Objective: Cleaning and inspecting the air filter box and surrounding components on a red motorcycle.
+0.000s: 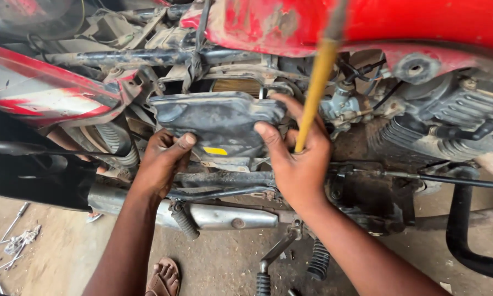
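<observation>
Dirt floor (213, 268) under a red motorcycle (367, 22), loose tools (16, 241) lying far left. Left hand (161, 161) grips the grey side cover (219, 123) at its lower left edge, fingers curled on it. Right hand (298, 159) presses the cover's right edge, fingers also closed round a yellow-handled tool (315, 93), upright; cover sits against the frame above the exhaust pipe (224, 216).

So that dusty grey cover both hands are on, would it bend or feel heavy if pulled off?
The grey cover looks like moulded plastic, so probably stiff and light. Its dusty surface may feel slippery under the left hand and right hand.
</observation>
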